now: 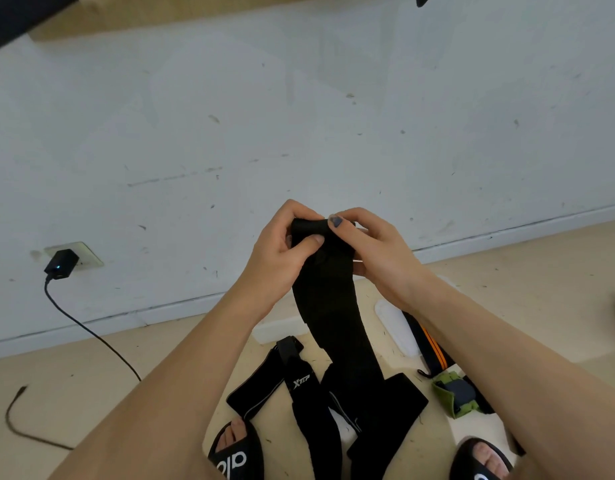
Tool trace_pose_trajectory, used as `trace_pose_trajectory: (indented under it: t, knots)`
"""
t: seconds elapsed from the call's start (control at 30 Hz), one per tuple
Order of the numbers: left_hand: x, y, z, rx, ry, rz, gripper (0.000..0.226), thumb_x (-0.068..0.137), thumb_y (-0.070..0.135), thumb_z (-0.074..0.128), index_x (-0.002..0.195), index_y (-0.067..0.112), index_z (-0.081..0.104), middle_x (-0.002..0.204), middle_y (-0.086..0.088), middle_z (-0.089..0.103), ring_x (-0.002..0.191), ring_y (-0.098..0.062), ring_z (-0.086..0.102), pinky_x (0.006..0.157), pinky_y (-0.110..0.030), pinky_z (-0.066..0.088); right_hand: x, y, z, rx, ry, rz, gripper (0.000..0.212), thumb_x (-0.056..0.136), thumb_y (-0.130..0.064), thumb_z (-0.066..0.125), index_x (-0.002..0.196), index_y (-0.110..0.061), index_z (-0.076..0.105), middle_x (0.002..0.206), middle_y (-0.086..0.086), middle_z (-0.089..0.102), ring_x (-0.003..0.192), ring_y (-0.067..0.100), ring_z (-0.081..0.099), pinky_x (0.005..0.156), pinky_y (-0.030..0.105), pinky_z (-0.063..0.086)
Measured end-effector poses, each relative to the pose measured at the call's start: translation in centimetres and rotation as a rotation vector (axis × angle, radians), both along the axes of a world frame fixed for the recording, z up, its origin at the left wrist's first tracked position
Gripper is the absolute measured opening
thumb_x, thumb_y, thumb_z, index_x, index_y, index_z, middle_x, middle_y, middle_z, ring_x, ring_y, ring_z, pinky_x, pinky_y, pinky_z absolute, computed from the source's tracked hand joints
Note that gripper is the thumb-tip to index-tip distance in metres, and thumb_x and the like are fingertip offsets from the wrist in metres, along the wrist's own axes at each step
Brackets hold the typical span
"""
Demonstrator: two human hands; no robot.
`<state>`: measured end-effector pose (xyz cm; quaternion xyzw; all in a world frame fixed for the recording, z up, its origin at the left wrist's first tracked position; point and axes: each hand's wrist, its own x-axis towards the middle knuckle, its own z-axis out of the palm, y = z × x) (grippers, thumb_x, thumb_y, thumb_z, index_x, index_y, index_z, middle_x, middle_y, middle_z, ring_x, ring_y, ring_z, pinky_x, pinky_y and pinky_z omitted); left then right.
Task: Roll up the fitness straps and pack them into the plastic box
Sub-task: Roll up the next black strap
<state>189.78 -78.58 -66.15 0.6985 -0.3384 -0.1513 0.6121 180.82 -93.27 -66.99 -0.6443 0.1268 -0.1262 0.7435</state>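
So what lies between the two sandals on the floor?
In the head view, black straps lie between the left sandal and the right sandal.

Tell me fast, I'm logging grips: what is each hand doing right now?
Left hand: fingers curled round the top of the black strap.
Right hand: pinching the same strap's top end.

White "XTEP" stands on a black strap (301, 382) lying on the floor near the feet.

Beige floor (91, 368) w/ black straps (309, 403) below hands, green wrap (451, 393) & orange-striped strap (432, 344) under right forearm, cable (101, 341) far left.
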Motion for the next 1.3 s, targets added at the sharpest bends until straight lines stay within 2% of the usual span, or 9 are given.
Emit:
trace_pose_trajectory:
  t: [0.23, 0.43, 0.6, 0.77, 0.9, 1.0, 1.1, 1.23, 1.3]
  knots:
    - [-0.12, -0.45, 0.04, 0.024, 0.036, 0.031, 0.025, 0.099, -0.001, 0.051, 0.096, 0.023, 0.059, 0.095, -0.002, 0.064, 0.088, -0.010, 0.064, 0.078, -0.025, 0.053, -0.11, -0.13, 0.27, 0.108, -0.046, -0.004, 0.018, 0.100, -0.009, 0.065, 0.117, -0.003, 0.067, 0.100, 0.019, 0.069, 0.084, 0.019, 0.072, 0.072, 0.025, 0.057]
    - [-0.20, -0.30, 0.06, 0.009, 0.260, -0.093, 0.027, 0.109, 0.036, 0.034, 0.112, 0.026, 0.059, 0.110, 0.000, 0.065, 0.105, -0.015, 0.064, 0.091, -0.036, 0.055, -0.25, -0.64, 0.37, 0.104, -0.054, 0.000, 0.019, 0.097, -0.001, 0.065, 0.117, -0.002, 0.066, 0.099, 0.016, 0.071, 0.085, 0.019, 0.072, 0.071, 0.024, 0.056]
    - [-0.27, -0.71, -0.09, -0.003, 0.265, 0.003, 0.029, 0.108, 0.016, 0.036, 0.102, 0.031, 0.060, 0.101, 0.004, 0.066, 0.092, -0.008, 0.066, 0.078, -0.027, 0.054, 0.03, -0.58, 0.19, 0.074, -0.074, 0.001, 0.024, 0.095, 0.001, 0.067, 0.118, -0.006, 0.067, 0.111, 0.025, 0.067, 0.094, 0.023, 0.071, 0.077, 0.027, 0.057]
    - [-0.23, -0.64, -0.04, 0.048, 0.180, 0.020, 0.023, 0.108, 0.012, 0.042, 0.120, 0.029, 0.053, 0.113, 0.000, 0.063, 0.096, -0.009, 0.068, 0.081, -0.026, 0.057, -0.08, -0.52, 0.41, 0.089, 0.046, 0.042, 0.039, 0.100, -0.017, 0.068, 0.137, -0.026, 0.057, 0.114, 0.015, 0.072, 0.091, 0.017, 0.075, 0.076, 0.027, 0.059]
    - [-0.29, -0.55, -0.18, 0.118, 0.027, 0.039, 0.025, 0.109, 0.013, 0.044, 0.129, 0.025, 0.053, 0.118, 0.004, 0.060, 0.105, -0.004, 0.063, 0.087, -0.024, 0.056, 0.08, -0.49, 0.16, 0.064, 0.071, -0.032, 0.034, 0.098, -0.018, 0.071, 0.128, -0.009, 0.058, 0.112, 0.020, 0.072, 0.089, 0.024, 0.076, 0.078, 0.035, 0.063]
    - [-0.41, -0.71, -0.21, 0.121, 0.064, 0.048, 0.022, 0.110, 0.029, 0.042, 0.129, 0.025, 0.052, 0.118, 0.004, 0.060, 0.107, -0.005, 0.063, 0.086, -0.022, 0.055, -0.01, -0.75, 0.21, 0.100, -0.016, -0.017, 0.023, 0.097, -0.008, 0.068, 0.120, -0.004, 0.062, 0.099, 0.017, 0.070, 0.086, 0.023, 0.073, 0.074, 0.031, 0.061]
    - [-0.38, -0.97, -0.31, 0.121, 0.258, 0.048, 0.046, 0.101, 0.054, 0.035, 0.121, 0.020, 0.060, 0.118, -0.007, 0.067, 0.111, -0.015, 0.066, 0.095, -0.032, 0.055, 0.09, -0.84, 0.02, 0.029, -0.071, -0.029, 0.022, 0.095, -0.003, 0.070, 0.114, -0.011, 0.065, 0.101, 0.013, 0.069, 0.092, 0.022, 0.071, 0.076, 0.030, 0.058]
    - [-0.53, -0.94, -0.37, 0.141, 0.200, 0.086, 0.023, 0.109, 0.037, 0.037, 0.115, 0.023, 0.055, 0.109, -0.001, 0.063, 0.101, -0.013, 0.065, 0.078, -0.022, 0.052, 0.24, -0.46, -0.34, -0.176, -0.073, -0.095, 0.024, 0.094, -0.004, 0.071, 0.114, -0.015, 0.066, 0.101, 0.001, 0.067, 0.094, 0.005, 0.067, 0.075, 0.021, 0.055]
    - [-0.48, -0.92, -0.30, 0.122, 0.162, 0.089, 0.017, 0.110, 0.028, 0.040, 0.122, 0.023, 0.051, 0.113, 0.001, 0.061, 0.101, -0.009, 0.064, 0.077, -0.019, 0.052, 0.34, -0.51, -0.52, -0.157, -0.036, -0.089, 0.028, 0.095, -0.010, 0.072, 0.120, -0.019, 0.064, 0.105, 0.001, 0.068, 0.102, 0.011, 0.068, 0.082, 0.030, 0.059]
